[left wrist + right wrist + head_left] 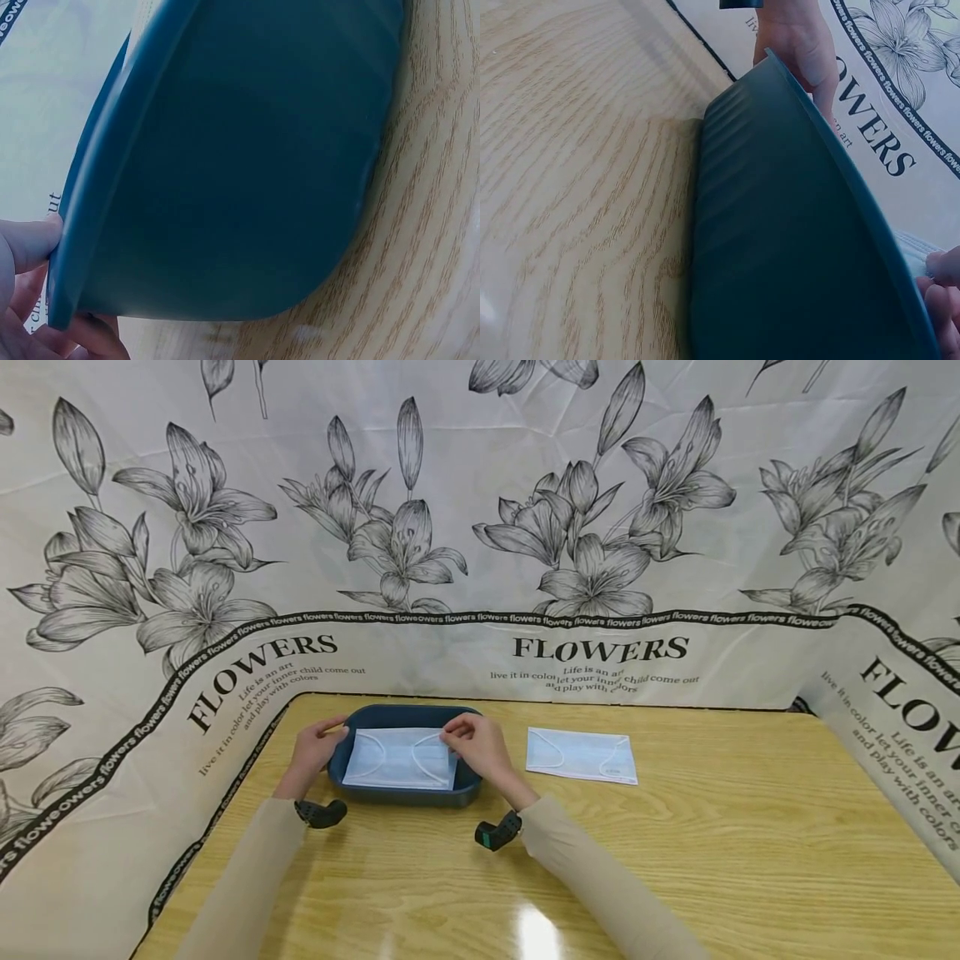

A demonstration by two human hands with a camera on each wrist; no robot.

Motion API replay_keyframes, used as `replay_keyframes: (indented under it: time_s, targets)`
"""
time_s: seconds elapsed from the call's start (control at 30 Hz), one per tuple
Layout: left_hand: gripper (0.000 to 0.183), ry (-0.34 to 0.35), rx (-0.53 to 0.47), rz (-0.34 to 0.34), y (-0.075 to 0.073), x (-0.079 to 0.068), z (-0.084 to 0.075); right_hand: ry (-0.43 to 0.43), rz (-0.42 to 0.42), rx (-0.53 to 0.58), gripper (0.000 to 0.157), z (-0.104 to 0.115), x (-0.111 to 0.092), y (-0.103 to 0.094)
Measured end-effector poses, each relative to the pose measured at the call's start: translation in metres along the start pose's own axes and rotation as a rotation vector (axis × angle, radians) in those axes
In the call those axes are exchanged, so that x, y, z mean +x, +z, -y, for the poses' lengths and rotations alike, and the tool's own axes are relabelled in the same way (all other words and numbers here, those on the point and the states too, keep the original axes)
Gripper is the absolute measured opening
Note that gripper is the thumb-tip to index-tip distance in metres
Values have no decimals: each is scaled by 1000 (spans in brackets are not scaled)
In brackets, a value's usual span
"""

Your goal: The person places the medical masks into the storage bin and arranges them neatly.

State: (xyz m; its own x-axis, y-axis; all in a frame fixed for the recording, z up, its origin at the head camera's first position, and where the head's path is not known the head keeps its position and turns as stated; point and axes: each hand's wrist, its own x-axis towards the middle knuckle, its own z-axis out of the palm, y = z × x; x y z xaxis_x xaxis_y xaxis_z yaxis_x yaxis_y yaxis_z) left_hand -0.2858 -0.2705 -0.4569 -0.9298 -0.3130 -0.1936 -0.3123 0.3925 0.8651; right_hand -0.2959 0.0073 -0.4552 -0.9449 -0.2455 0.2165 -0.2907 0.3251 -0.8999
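A dark blue plastic basin (408,797) stands at the left of the table, with a light blue face mask (397,758) lying across its inside. The mask's white ear loops face up. My left hand (317,750) grips the basin's left rim; in the left wrist view the thumb (34,241) is over the rim and fingers are beneath it. At the mask's right end, my right hand (480,747) pinches the mask near its ear loop. Part of that mask (915,251) shows above the basin rim in the right wrist view. Layered edges show at its right side.
Another light blue mask (581,755) lies flat on the wooden table (720,827), right of the basin. A white flower-printed cloth (450,660) hangs behind the table and along both sides. Dark wrist cameras (498,832) sit on both wrists.
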Motion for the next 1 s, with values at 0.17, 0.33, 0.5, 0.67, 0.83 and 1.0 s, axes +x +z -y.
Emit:
replay_keyframes:
  time_s: [0.17,0.33,0.5,0.67,0.83,1.0]
  targets:
    - [42,11,8,-11,1,-1,-2,0,-36,29,13,-1,-1,-1]
    - [42,14,16,-17,2,-3,-3,11,-34,98,15,-1,-2,-2]
    - [42,7,11,-23,4,-1,-2,-9,3,176,21,-4,-4,-8]
    - [42,-17,2,-30,5,3,-4,-18,66,215,28,-2,-4,-24]
    - [41,-14,-6,-41,5,2,-5,-35,57,218,32,1,-8,-44]
    - [41,-16,9,-49,3,-1,-3,-47,31,155,36,0,-15,-57]
